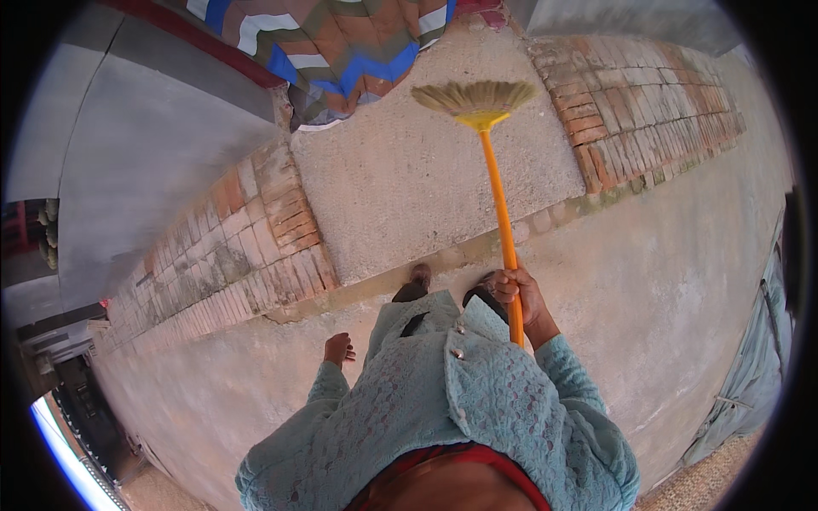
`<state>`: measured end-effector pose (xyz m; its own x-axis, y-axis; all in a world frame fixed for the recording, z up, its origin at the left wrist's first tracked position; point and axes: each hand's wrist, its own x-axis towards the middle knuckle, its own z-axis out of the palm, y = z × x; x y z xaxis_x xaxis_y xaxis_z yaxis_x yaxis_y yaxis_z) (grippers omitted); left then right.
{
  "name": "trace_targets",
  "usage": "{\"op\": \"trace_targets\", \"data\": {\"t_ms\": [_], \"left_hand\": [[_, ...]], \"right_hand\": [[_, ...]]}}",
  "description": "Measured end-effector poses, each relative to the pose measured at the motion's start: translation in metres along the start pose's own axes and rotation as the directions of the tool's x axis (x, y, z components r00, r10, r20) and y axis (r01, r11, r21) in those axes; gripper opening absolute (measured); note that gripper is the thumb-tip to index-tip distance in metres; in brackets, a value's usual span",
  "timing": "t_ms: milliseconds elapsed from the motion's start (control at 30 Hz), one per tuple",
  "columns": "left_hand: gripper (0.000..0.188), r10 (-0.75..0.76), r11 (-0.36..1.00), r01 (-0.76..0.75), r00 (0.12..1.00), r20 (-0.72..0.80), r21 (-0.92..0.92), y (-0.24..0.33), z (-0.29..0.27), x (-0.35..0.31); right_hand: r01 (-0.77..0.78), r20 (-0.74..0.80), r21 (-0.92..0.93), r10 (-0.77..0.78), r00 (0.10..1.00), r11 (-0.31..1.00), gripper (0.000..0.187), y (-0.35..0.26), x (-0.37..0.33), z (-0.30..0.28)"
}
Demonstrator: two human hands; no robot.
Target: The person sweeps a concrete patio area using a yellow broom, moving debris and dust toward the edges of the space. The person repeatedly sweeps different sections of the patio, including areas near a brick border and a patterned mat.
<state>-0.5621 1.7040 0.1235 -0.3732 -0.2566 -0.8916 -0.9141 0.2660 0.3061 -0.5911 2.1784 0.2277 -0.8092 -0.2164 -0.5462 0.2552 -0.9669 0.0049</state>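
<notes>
My right hand is closed around the orange handle of a broom. The handle runs up and away from me to a yellow collar, and its fanned, straw-coloured bristles spread over the rough concrete ramp. The handle's lower end reaches my jacket front. At my left side hangs my left hand, its fingers loosely curled in, with nothing visible in them and apart from the broom.
Brick steps flank the ramp on the left and right. A zigzag-patterned curtain hangs at the far end beside a grey wall. My shoes stand at the ramp's near edge. A grey-green sheet lies at the far right.
</notes>
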Motion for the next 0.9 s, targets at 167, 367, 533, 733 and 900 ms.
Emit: {"op": "trace_targets", "data": {"t_ms": [167, 367, 533, 733, 900], "left_hand": [[0.010, 0.221, 0.942, -0.240, 0.970, 0.105, 0.233, -0.059, -0.023, -0.010], [0.016, 0.321, 0.807, -0.334, 0.940, 0.113, 0.487, -0.117, -0.039, 0.002], [0.014, 0.626, -0.028, -0.666, 0.570, 0.533, 0.745, -0.124, -0.046, 0.011], [0.009, 0.477, -0.103, -0.620, 0.656, 0.585, 0.778, -0.098, -0.035, 0.014], [0.008, 0.510, -0.151, -0.650, 0.594, 0.623, 0.744, -0.080, -0.029, 0.034]], "right_hand": [[-0.179, -0.063, -0.285, 0.168, 0.984, 0.942, 0.036, -0.001, 0.089, -0.011], [-0.280, -0.116, -0.538, 0.259, 0.959, 0.795, 0.045, -0.014, 0.167, -0.033], [-0.243, -0.126, -0.528, 0.207, 0.970, 0.814, 0.046, -0.072, 0.171, -0.064], [-0.165, -0.013, -0.207, 0.165, 0.986, 0.964, 0.039, -0.162, 0.164, -0.079], [0.001, 0.082, 0.137, -0.012, 0.997, 0.991, 0.028, -0.192, 0.128, -0.109]]}}
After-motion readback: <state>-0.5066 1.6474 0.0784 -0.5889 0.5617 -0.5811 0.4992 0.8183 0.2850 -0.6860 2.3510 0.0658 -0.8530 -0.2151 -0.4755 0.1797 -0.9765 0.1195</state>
